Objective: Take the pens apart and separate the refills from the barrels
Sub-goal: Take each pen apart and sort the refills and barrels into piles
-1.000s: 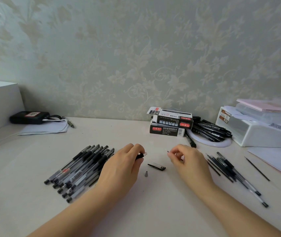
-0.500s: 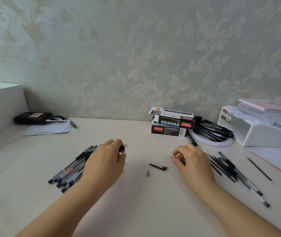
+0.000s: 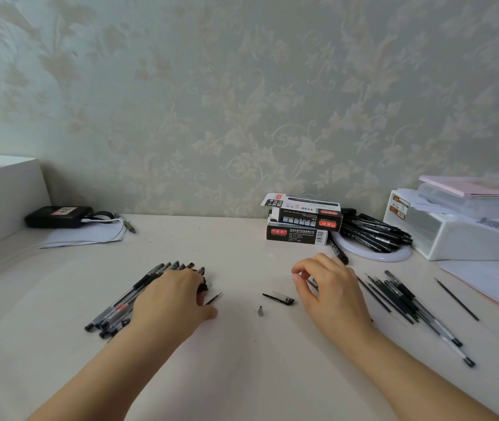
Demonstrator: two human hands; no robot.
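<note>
A smooth, faintly glossy cream table [image 3: 242, 375] holds clear plastic pens [image 3: 126, 302] with black caps, printed cardboard boxes [image 3: 303, 226], a small metal pen tip [image 3: 260, 311], and matt embossed wallpaper [image 3: 242, 101] behind.

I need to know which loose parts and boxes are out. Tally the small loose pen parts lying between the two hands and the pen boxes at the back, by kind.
Black pen cap: 1
Small grey pen tip cone: 1
Pen boxes, stacked by the wall: 2
Total: 4
The heaped pens overlap too much to count.
</note>
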